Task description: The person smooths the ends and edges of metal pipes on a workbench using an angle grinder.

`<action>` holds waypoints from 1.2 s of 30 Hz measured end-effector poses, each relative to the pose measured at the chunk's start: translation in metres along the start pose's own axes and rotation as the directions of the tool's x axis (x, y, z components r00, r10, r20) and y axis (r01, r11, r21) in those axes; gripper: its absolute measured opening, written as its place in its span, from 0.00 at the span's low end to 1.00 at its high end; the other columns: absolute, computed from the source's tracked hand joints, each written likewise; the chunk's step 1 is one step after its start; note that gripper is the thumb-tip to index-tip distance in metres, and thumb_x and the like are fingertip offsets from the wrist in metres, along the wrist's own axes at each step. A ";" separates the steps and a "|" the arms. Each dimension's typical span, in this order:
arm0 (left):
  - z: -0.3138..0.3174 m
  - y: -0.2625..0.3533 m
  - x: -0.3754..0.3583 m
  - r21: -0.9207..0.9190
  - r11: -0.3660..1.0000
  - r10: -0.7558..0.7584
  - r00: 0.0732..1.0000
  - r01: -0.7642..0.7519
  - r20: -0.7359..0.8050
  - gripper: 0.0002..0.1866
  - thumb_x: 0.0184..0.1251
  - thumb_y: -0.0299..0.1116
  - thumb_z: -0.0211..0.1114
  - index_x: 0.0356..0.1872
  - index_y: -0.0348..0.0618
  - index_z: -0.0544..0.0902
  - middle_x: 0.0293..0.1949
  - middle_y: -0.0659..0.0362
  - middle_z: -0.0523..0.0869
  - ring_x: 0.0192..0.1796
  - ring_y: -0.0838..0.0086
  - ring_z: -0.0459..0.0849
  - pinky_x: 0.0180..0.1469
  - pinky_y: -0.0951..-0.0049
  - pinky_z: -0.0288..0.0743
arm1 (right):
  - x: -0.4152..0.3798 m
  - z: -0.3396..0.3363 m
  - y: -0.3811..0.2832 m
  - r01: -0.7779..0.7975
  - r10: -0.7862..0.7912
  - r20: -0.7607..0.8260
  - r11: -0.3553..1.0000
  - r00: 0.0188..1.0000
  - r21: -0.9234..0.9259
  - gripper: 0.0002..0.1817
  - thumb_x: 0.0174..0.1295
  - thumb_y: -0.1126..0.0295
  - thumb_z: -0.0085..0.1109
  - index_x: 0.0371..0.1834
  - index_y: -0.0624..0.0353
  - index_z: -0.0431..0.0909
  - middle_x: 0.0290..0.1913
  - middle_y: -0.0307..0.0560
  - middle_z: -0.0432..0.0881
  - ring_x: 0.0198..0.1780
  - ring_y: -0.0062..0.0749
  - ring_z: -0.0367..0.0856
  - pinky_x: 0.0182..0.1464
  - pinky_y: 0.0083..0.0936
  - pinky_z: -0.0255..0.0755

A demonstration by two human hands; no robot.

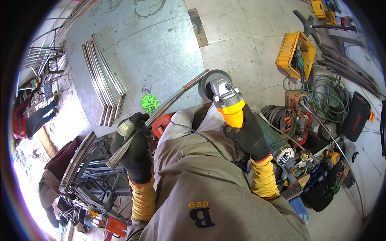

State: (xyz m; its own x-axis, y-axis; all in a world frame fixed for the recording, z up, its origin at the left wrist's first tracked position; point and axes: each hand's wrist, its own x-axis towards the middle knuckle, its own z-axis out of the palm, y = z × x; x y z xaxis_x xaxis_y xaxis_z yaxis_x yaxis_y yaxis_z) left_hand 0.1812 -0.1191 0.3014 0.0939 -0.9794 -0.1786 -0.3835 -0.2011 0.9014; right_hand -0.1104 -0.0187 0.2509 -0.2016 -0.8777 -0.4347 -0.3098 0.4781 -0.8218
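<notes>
My left hand (134, 148), in a black work glove with a pale worn patch, is closed around a bent metal tube (173, 97). The tube slants up to the right along the table's near edge. In my right hand (253, 134), also gloved, is a yellow and grey angle grinder (228, 100), gripped by its body. The grinder's dark disc (211, 82) is right at the tube's far end. A power cord (201, 137) runs across my lap. Several similar bent tubes (100, 82) lie side by side on the metal table (161, 52).
A round green sticker (150, 103) is on the tabletop. To the right are a yellow crate (289, 56), a green hose (330, 100), a green gas cylinder (271, 140) and scattered tools on the floor. Metal frames (100, 172) stand at my left.
</notes>
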 end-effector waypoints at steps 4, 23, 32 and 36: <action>-0.002 -0.002 0.000 -0.049 0.998 -0.043 0.999 0.043 0.010 0.14 0.80 0.24 0.66 0.58 0.26 0.91 0.44 0.51 0.96 0.38 0.76 0.89 0.42 0.74 0.83 | -0.001 0.001 0.001 -0.011 0.011 0.011 0.999 1.000 -0.036 0.35 0.61 0.64 0.85 0.68 0.60 0.77 0.53 0.61 0.92 0.55 0.60 0.93 0.56 0.47 0.86; -0.004 0.000 0.000 0.022 0.999 -0.028 0.999 0.028 0.016 0.09 0.76 0.22 0.65 0.46 0.26 0.91 0.51 0.46 0.96 0.49 0.63 0.95 0.49 0.65 0.88 | -0.003 0.002 0.005 -0.032 0.032 0.027 0.999 0.999 -0.005 0.37 0.61 0.63 0.85 0.71 0.59 0.76 0.54 0.62 0.91 0.55 0.61 0.93 0.56 0.46 0.86; -0.004 -0.008 0.002 0.006 1.000 0.016 1.000 -0.016 0.019 0.11 0.78 0.24 0.65 0.51 0.26 0.90 0.48 0.47 0.96 0.41 0.72 0.92 0.45 0.71 0.85 | -0.009 -0.004 0.001 -0.044 0.043 0.038 0.999 0.998 0.019 0.35 0.62 0.67 0.83 0.70 0.60 0.77 0.55 0.61 0.91 0.55 0.59 0.92 0.58 0.46 0.84; -0.003 0.000 -0.001 -0.054 0.996 -0.067 0.998 0.068 0.008 0.12 0.76 0.24 0.68 0.52 0.26 0.91 0.48 0.48 0.96 0.41 0.73 0.90 0.46 0.70 0.85 | -0.011 -0.004 0.002 -0.018 0.018 0.027 1.000 0.999 0.009 0.34 0.62 0.67 0.83 0.69 0.61 0.77 0.56 0.59 0.90 0.56 0.58 0.91 0.58 0.45 0.84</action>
State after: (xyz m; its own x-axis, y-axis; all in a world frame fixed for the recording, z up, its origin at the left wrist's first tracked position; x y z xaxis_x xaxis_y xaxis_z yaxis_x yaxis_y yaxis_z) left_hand 0.1842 -0.1184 0.3023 0.1123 -0.9637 -0.2420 -0.3259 -0.2658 0.9073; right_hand -0.1124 -0.0081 0.2557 -0.1816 -0.8695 -0.4593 -0.2981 0.4938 -0.8169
